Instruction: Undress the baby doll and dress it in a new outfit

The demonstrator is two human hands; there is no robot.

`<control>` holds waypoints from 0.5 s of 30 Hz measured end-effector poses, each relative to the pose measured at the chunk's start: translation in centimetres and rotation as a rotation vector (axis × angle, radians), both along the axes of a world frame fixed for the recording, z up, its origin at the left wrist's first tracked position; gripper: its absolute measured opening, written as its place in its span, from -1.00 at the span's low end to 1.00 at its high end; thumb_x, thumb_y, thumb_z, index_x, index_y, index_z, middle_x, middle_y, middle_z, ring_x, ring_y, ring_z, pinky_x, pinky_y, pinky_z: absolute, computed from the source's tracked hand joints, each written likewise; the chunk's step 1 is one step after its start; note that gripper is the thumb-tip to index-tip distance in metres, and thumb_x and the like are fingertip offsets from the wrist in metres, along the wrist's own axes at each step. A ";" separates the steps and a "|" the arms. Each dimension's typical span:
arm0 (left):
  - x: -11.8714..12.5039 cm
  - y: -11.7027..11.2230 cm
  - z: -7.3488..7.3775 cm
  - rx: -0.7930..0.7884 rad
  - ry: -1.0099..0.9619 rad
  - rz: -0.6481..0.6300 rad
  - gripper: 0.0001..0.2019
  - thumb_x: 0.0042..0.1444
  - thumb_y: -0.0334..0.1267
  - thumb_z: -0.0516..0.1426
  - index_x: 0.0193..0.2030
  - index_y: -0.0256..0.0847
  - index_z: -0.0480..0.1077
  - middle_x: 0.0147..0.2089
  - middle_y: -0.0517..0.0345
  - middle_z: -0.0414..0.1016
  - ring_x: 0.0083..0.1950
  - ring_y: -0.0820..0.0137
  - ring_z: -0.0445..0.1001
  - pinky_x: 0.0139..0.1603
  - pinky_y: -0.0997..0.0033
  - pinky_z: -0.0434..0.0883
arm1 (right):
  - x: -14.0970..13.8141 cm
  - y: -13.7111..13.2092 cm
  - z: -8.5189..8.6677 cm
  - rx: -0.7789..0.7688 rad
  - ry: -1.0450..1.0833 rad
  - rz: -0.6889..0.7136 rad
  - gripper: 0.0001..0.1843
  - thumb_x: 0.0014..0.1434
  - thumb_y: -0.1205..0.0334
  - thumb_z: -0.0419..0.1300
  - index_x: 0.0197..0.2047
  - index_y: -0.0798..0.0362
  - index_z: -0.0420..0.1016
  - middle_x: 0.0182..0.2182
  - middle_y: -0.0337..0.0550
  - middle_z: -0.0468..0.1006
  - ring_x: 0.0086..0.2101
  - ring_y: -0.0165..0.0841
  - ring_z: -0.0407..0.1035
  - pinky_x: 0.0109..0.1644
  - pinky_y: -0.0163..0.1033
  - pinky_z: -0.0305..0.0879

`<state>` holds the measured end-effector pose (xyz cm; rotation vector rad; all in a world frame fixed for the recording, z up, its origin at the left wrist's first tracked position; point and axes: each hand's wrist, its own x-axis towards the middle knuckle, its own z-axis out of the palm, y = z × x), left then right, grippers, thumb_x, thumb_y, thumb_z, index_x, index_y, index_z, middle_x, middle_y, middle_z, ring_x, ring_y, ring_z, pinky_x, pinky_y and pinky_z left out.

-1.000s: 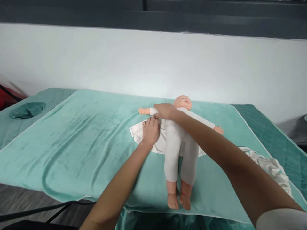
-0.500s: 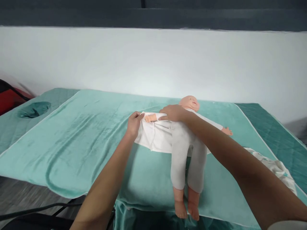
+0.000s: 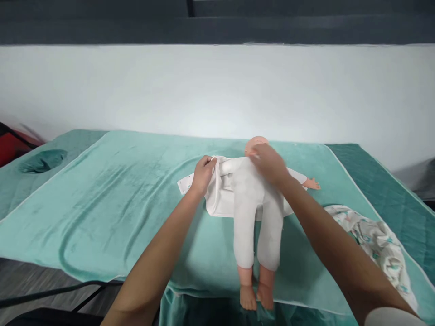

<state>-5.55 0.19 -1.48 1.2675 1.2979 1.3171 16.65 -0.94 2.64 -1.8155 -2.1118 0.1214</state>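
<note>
A baby doll (image 3: 258,194) with a white cloth body lies on its back, its bare feet towards me. Under it is spread a white baby shirt (image 3: 220,206), inner side up. My left hand (image 3: 203,174) pinches the shirt's cloth beside the doll's arm on the left, whose hand is hidden in the cloth. A printed sleeve of the shirt sticks out left of my fingers. My right hand (image 3: 268,165) is over the doll's upper chest, just below and partly across its face. Its fingers are bent and smeared by motion, so a grip cannot be made out.
A pale green velvety sheet (image 3: 102,199) covers the padded bed. A crumpled white printed cloth (image 3: 377,240) lies at the right. At the left the bed has a face hole (image 3: 42,161). A white wall (image 3: 217,90) stands behind, and a black cable (image 3: 61,292) runs at the lower left.
My right hand has left the doll's forearm and moved right to its chest. My left hand has shifted slightly right with the shirt, and the doll's hand is now covered.
</note>
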 end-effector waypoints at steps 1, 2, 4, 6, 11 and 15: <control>-0.2 0.0 0.2 -0.041 -0.031 -0.014 -0.75 0.13 -0.16 0.15 -0.47 -0.19 0.21 -0.49 0.32 0.11 -0.45 0.50 0.10 -0.38 0.46 0.10 | 1.8 -1.3 -0.3 -0.007 0.028 -0.173 -0.54 0.41 0.02 -0.12 0.17 0.05 0.38 0.00 0.10 0.54 -0.03 -0.08 0.42 -0.05 -0.10 0.30; -0.2 0.1 0.4 -0.069 -0.046 -0.026 -0.74 0.12 -0.17 0.16 -0.48 -0.18 0.19 -0.50 0.32 0.09 -0.46 0.50 0.08 -0.40 0.46 0.08 | 3.3 -2.4 -0.7 -0.062 0.037 -0.283 -0.49 0.40 -0.06 -0.10 0.17 0.09 0.38 -0.08 0.13 0.57 -0.08 -0.03 0.44 -0.08 -0.07 0.30; -0.1 0.3 0.9 -0.079 -0.025 -0.039 -0.72 0.11 -0.17 0.16 -0.49 -0.18 0.17 -0.49 0.31 0.08 -0.45 0.50 0.08 -0.40 0.45 0.07 | 5.3 -4.3 -1.8 -0.150 0.113 -0.353 -0.42 0.39 -0.13 -0.12 0.19 0.10 0.38 -0.18 0.13 0.59 -0.13 0.01 0.47 -0.09 -0.04 0.28; 0.3 0.5 1.2 -0.062 0.034 -0.032 -0.72 0.12 -0.18 0.15 -0.50 -0.19 0.15 -0.48 0.31 0.08 -0.44 0.50 0.09 -0.39 0.44 0.07 | 6.0 -5.1 -3.0 -0.151 0.269 -0.317 -0.38 0.37 -0.16 -0.09 0.27 0.08 0.33 -0.19 0.07 0.60 -0.11 -0.03 0.47 -0.06 -0.06 0.27; 1.7 1.0 1.1 -0.058 0.121 -0.065 -0.71 0.18 -0.17 0.11 -0.48 -0.18 0.12 -0.47 0.31 0.05 -0.43 0.50 0.07 -0.38 0.43 0.07 | 5.2 -4.5 -5.2 -0.065 0.729 -0.233 -0.29 0.24 -0.22 0.10 0.30 0.04 0.32 -0.12 -0.06 0.57 -0.10 -0.18 0.43 0.01 -0.11 0.29; 2.5 1.3 1.1 -0.033 0.157 -0.083 -0.72 0.18 -0.20 0.12 -0.48 -0.18 0.13 -0.47 0.31 0.05 -0.42 0.50 0.06 -0.38 0.44 0.05 | 4.0 -3.6 -6.4 -0.004 0.988 -0.160 -0.36 0.14 -0.18 0.22 0.18 0.00 0.41 -0.08 -0.12 0.50 -0.06 -0.25 0.38 0.10 -0.09 0.28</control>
